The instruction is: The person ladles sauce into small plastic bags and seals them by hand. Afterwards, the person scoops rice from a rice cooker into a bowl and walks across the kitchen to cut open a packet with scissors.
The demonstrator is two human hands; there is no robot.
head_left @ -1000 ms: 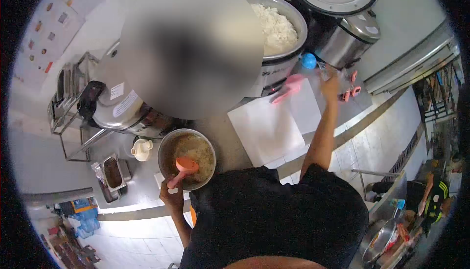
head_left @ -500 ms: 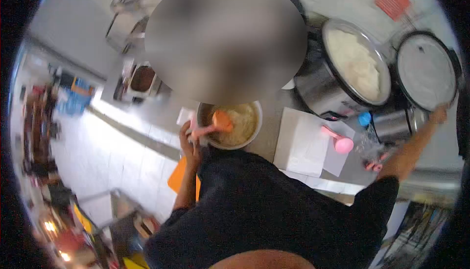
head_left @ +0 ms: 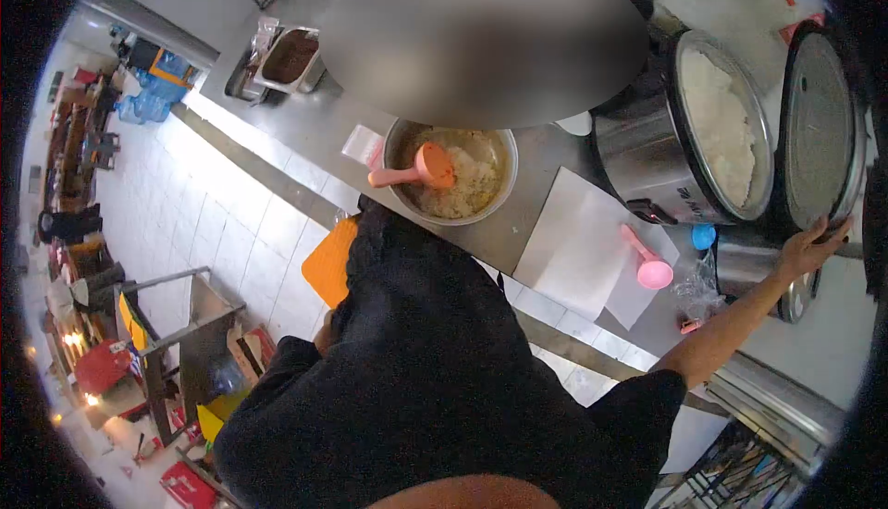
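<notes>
My right hand (head_left: 814,248) is at the lower rim of the round lid (head_left: 820,130), its fingers closed on that edge. The lid stands upright beside a large steel cooker (head_left: 647,143) full of white rice (head_left: 721,130). My left hand is out of sight behind my body; only a bit of forearm shows. A pink-orange scoop (head_left: 432,167) rests in a metal bowl (head_left: 511,185) of seasoned rice, its handle over the rim. A pink scoop (head_left: 653,273) lies on white paper sheets (head_left: 575,245).
A blue cap (head_left: 703,236) and clear plastic (head_left: 698,287) lie near the cooker. Steel trays (head_left: 289,60) sit at the counter's far left. An orange board (head_left: 329,264) hangs by the front edge. A steel pot (head_left: 749,264) stands below the lid. A blurred oval hides the upper middle.
The view has swung right. My right hand has moved from the plastic on the counter to the lid. My left hand has let go of the pink-orange scoop and left the bowl.
</notes>
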